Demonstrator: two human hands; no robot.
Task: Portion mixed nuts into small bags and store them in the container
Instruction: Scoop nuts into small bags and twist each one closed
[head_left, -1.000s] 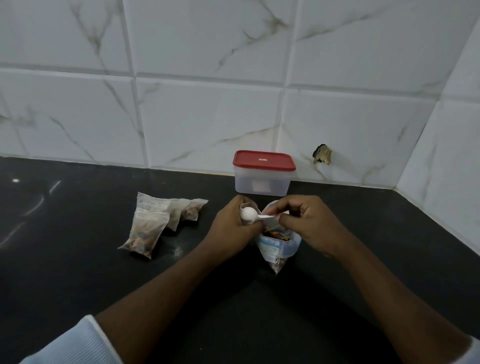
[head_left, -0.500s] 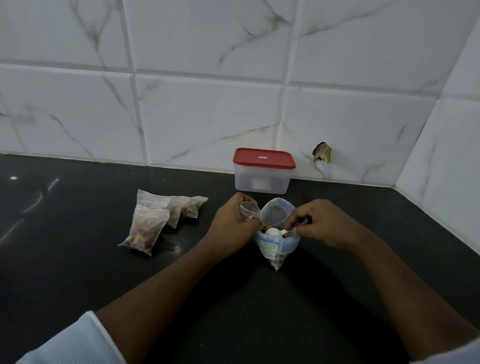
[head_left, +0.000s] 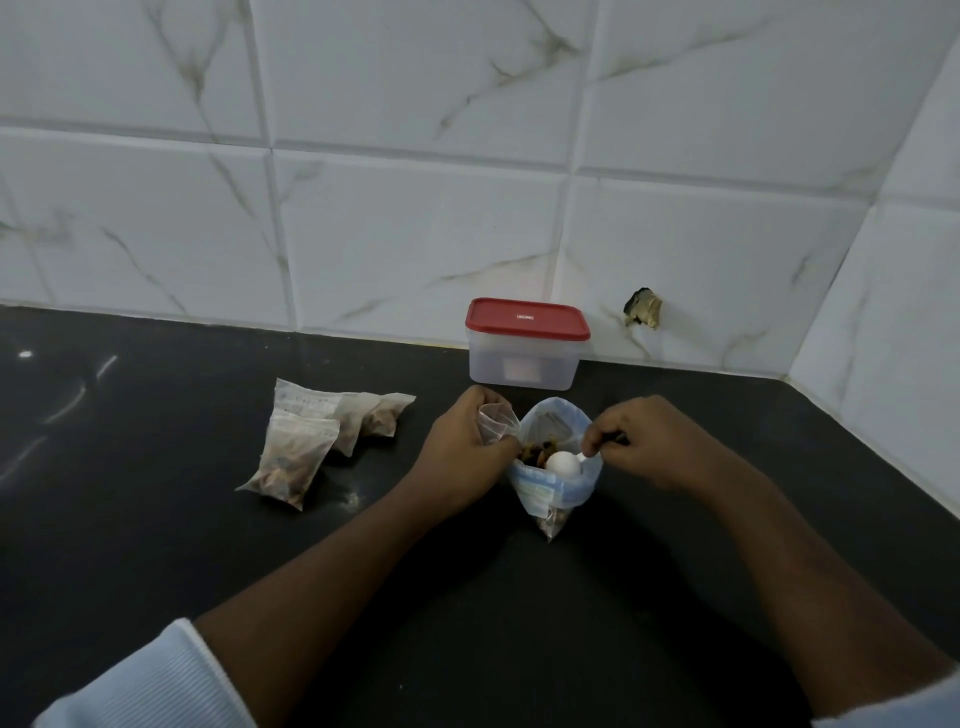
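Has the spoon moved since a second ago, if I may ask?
Yes: the spoon moved down-right from the small bag into the large bag, away from the container.

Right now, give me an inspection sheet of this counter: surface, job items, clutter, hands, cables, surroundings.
Surface: black counter, faint pale smears at left.
Job's things: big bag of nuts stands open, white spoon in its mouth; empty small bag beside it; filled bags lie in a pile at left; container by the wall, red lid on.
Clutter: nothing seen.
Hands: left hand grips the small bag; right hand pinches the spoon handle.
Cables: nothing seen.
Surroundings: white marbled tile wall, chipped hole right of the container.
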